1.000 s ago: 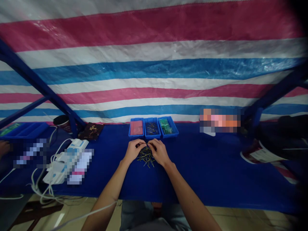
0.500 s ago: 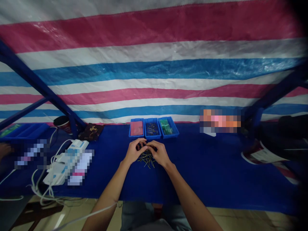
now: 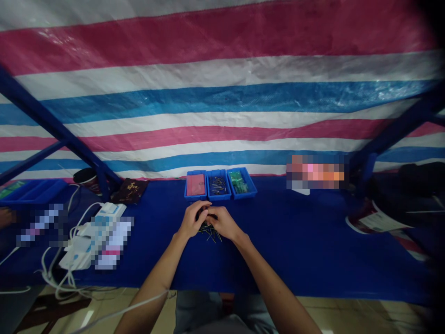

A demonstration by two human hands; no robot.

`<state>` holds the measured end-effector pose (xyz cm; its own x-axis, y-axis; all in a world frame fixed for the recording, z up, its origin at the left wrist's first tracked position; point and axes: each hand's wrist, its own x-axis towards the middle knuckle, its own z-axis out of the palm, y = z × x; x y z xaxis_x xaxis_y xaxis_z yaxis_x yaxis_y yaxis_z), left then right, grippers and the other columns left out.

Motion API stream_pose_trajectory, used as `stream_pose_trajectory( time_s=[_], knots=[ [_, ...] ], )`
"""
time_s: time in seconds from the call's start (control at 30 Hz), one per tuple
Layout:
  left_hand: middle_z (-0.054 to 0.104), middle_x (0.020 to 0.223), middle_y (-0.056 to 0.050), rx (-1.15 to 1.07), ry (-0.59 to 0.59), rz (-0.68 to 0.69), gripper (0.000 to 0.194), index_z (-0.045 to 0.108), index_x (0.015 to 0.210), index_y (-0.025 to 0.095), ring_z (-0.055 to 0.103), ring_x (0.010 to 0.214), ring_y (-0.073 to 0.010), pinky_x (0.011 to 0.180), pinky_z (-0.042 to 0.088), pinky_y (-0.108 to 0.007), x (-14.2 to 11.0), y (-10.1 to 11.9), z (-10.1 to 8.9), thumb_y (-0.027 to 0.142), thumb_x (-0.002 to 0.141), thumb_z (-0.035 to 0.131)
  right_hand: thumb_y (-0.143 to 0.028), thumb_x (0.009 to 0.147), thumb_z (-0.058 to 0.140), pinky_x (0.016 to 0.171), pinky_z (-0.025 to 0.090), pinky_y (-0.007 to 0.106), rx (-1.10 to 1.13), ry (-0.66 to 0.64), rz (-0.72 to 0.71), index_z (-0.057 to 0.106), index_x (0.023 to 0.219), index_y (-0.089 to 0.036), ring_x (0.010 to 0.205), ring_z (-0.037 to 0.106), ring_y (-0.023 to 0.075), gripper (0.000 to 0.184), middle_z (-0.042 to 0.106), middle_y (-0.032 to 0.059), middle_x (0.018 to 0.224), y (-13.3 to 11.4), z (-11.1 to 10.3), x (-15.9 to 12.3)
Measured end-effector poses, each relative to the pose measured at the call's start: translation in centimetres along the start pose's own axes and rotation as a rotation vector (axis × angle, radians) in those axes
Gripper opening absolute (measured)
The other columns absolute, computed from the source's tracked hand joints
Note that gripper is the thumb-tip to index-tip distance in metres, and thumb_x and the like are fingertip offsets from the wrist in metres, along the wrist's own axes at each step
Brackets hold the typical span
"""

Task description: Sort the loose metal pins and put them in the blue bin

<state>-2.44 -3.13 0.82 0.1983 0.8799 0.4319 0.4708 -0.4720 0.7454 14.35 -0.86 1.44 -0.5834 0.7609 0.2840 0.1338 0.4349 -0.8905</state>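
Observation:
My left hand [image 3: 193, 220] and my right hand [image 3: 224, 222] meet over a small pile of thin, dark and brassy metal pieces [image 3: 212, 235], long like screws or nails. Both hands are closed with fingers curled inward, and the fingertips of the right reach into the left. Whatever they hold is hidden between the fingers. Just beyond them stand three small blue bins: a left one with pink packets [image 3: 196, 185], a middle one with more thin metal pieces [image 3: 218, 185], and a right one with green packets [image 3: 238, 182].
To the left lie a white power strip [image 3: 111, 210] with tangled cables, a blurred-out sheet, a brown packet [image 3: 129, 190] and a dark cup [image 3: 85, 176]. A blue divided tray [image 3: 41, 191] and another person's hand [image 3: 6, 217] are at far left. A striped tarp [image 3: 222, 102] hangs behind.
My right hand has moved left, its fingers now tucked against my left hand and covering more of the pile. The left hand stays nearly in place. The view has shifted slightly.

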Motion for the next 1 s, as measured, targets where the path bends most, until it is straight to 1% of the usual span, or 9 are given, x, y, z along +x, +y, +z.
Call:
stream_pose_trajectory(
  time_s=[0.23, 0.33, 0.47, 0.6, 0.67, 0.73, 0.83, 0.93, 1.0],
  knots=[
    [0.069, 0.115, -0.012, -0.045, -0.011, 0.004, 0.037, 0.063, 0.122, 0.018, 0.065, 0.105, -0.0258, 0.094, 0.049, -0.037, 0.0, -0.1, -0.1, 0.039, 0.099, 0.044, -0.002, 0.074, 0.047, 0.063, 0.042, 0.021, 0.072, -0.053, 0.048, 0.060, 0.063, -0.017, 0.061, 0.058, 0.0119, 0.023, 0.061, -0.0034, 0.064, 0.5, 0.4, 0.6],
    [0.069, 0.115, -0.013, -0.059, -0.022, 0.015, 0.038, 0.065, 0.120, 0.017, 0.065, 0.105, -0.0257, 0.093, 0.049, -0.037, 0.0, 0.0, -0.1, 0.039, 0.100, 0.042, -0.001, 0.074, 0.046, 0.061, 0.042, 0.020, 0.109, -0.054, 0.059, 0.060, 0.062, -0.017, 0.060, 0.058, 0.0114, 0.024, 0.061, -0.0034, 0.062, 0.8, 0.7, 0.8],
    [0.070, 0.110, -0.014, -0.051, -0.044, 0.023, 0.042, 0.068, 0.117, 0.016, 0.066, 0.099, -0.0250, 0.088, 0.050, -0.037, 0.0, 0.0, -0.1, 0.040, 0.101, 0.037, -0.002, 0.073, 0.047, 0.060, 0.044, 0.020, 0.174, -0.054, 0.094, 0.061, 0.061, -0.017, 0.058, 0.058, 0.0110, 0.024, 0.062, -0.0036, 0.060, 1.0, 1.2, 0.9],
    [0.070, 0.105, -0.012, -0.058, -0.034, 0.018, 0.040, 0.069, 0.112, 0.016, 0.066, 0.095, -0.0240, 0.086, 0.049, -0.036, 0.1, 0.0, 0.0, 0.040, 0.101, 0.038, -0.004, 0.074, 0.049, 0.059, 0.045, 0.021, 0.243, -0.054, 0.106, 0.064, 0.064, -0.016, 0.055, 0.058, 0.0112, 0.022, 0.061, -0.0038, 0.058, 0.9, 1.3, 1.0],
    [0.071, 0.103, -0.011, -0.072, 0.011, -0.009, 0.037, 0.069, 0.110, 0.016, 0.066, 0.094, -0.0233, 0.086, 0.049, -0.034, 0.1, 0.0, 0.0, 0.040, 0.101, 0.041, -0.009, 0.077, 0.054, 0.058, 0.046, 0.021, 0.262, -0.042, 0.125, 0.066, 0.068, -0.016, 0.055, 0.058, 0.0114, 0.017, 0.062, -0.0030, 0.059, 0.7, 0.9, 0.8],
    [0.071, 0.101, -0.010, -0.100, 0.078, -0.053, 0.035, 0.068, 0.109, 0.017, 0.066, 0.091, -0.0218, 0.084, 0.049, -0.032, 0.1, -0.1, 0.0, 0.040, 0.101, 0.042, -0.016, 0.081, 0.059, 0.056, 0.046, 0.022, 0.273, 0.001, 0.157, 0.068, 0.073, -0.016, 0.055, 0.058, 0.0114, 0.011, 0.063, -0.0018, 0.063, 0.4, 0.5, 0.4],
    [0.071, 0.095, -0.007, -0.141, 0.171, -0.126, 0.035, 0.064, 0.113, 0.018, 0.064, 0.079, -0.0175, 0.077, 0.049, -0.029, 0.2, -0.3, 0.1, 0.040, 0.102, 0.039, -0.024, 0.085, 0.061, 0.056, 0.046, 0.022, 0.261, 0.087, 0.182, 0.069, 0.082, -0.017, 0.057, 0.059, 0.0118, 0.011, 0.065, -0.0003, 0.070, -0.2, 0.1, -0.6],
    [0.071, 0.091, -0.005, -0.144, 0.239, -0.181, 0.031, 0.062, 0.113, 0.019, 0.061, 0.071, -0.0146, 0.072, 0.049, -0.026, 0.3, -0.6, 0.2, 0.040, 0.101, 0.043, -0.026, 0.088, 0.061, 0.059, 0.046, 0.023, 0.173, 0.133, 0.167, 0.069, 0.085, -0.018, 0.061, 0.060, 0.0125, 0.012, 0.066, -0.0003, 0.072, -1.4, 0.4, -1.9],
    [0.070, 0.090, -0.004, -0.141, 0.248, -0.197, 0.028, 0.061, 0.112, 0.019, 0.061, 0.070, -0.0141, 0.071, 0.049, -0.025, 0.4, -0.8, 0.3, 0.040, 0.099, 0.048, -0.025, 0.089, 0.060, 0.060, 0.046, 0.023, 0.077, 0.157, 0.152, 0.070, 0.085, -0.020, 0.061, 0.060, 0.0130, 0.013, 0.067, -0.0006, 0.071, -2.2, 1.0, -2.5]
  ],
)
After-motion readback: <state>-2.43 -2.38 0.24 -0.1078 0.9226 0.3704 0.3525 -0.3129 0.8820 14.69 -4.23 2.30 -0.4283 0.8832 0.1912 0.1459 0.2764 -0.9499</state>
